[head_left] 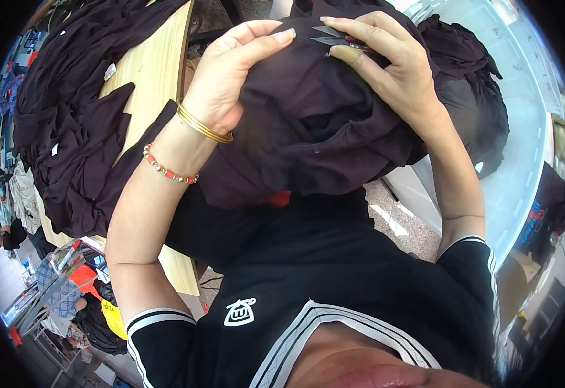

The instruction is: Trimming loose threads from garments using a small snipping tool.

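A dark purple-brown garment (pixel 282 123) lies bunched over my lap. My left hand (pixel 240 61) is closed in a pinch on its cloth at the upper edge, thumb and forefinger together. In my right hand (pixel 392 61) is a small pair of thread snips (pixel 328 40), blades apart and pointing left towards the left fingertips. A tan cover wraps the right thumb. The blades are just above the cloth, and whether they touch it I cannot tell.
On the left, more dark garments (pixel 69 129) with small white tags spread over a light wooden table (pixel 150 68). To the right stands a large pale plastic tub (pixel 522 194) with dark cloth (pixel 470 97) in it. Other people and clothing racks show at far left.
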`<state>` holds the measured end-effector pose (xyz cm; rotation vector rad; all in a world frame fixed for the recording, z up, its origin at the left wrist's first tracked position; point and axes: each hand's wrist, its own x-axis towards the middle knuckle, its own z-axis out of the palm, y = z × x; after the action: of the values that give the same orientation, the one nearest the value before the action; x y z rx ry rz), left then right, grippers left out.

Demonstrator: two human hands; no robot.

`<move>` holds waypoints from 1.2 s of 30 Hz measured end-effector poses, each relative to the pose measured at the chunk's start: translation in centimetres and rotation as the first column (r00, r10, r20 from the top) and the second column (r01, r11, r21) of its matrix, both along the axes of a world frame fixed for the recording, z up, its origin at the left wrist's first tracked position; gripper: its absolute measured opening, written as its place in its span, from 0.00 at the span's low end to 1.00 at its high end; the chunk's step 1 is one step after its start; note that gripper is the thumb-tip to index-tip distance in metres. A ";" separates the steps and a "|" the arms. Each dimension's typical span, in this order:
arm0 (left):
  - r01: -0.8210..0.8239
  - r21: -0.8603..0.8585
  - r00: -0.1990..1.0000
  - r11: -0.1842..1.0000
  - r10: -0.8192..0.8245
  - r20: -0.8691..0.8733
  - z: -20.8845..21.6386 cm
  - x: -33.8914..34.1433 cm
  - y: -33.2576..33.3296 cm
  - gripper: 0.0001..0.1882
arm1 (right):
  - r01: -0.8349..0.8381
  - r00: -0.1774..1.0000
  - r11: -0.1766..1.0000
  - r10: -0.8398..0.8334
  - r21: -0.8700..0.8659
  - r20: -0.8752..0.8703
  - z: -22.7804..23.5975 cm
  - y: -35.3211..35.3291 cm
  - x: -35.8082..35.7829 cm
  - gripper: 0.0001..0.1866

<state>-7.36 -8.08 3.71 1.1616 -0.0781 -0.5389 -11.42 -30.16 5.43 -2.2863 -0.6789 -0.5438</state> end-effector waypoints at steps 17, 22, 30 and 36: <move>0.092 0.005 0.990 0.996 -0.092 0.104 -0.1 -0.5 -0.4 0.12 | -0.025 0.998 0.996 0.030 0.085 -0.060 1.4 0.0 -0.3 0.18; 0.126 0.016 0.985 0.992 -0.127 0.119 -0.1 -0.4 -0.1 0.13 | -0.020 0.998 0.999 0.022 0.034 -0.051 1.1 -0.1 -0.3 0.17; 0.077 -0.005 0.993 0.997 -0.076 0.088 0.0 -0.9 -0.7 0.13 | -0.057 0.994 0.998 0.055 0.018 0.098 -0.2 -0.9 0.1 0.16; 0.170 0.091 0.963 0.981 -0.185 0.196 1.7 -1.5 -0.8 0.14 | 0.024 0.897 0.923 0.149 0.384 -0.416 1.3 -0.4 -1.0 0.14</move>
<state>-8.90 -8.84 5.44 1.2873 -0.3448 -0.5835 -12.43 -30.55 6.72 -1.9116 -0.3795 -0.0983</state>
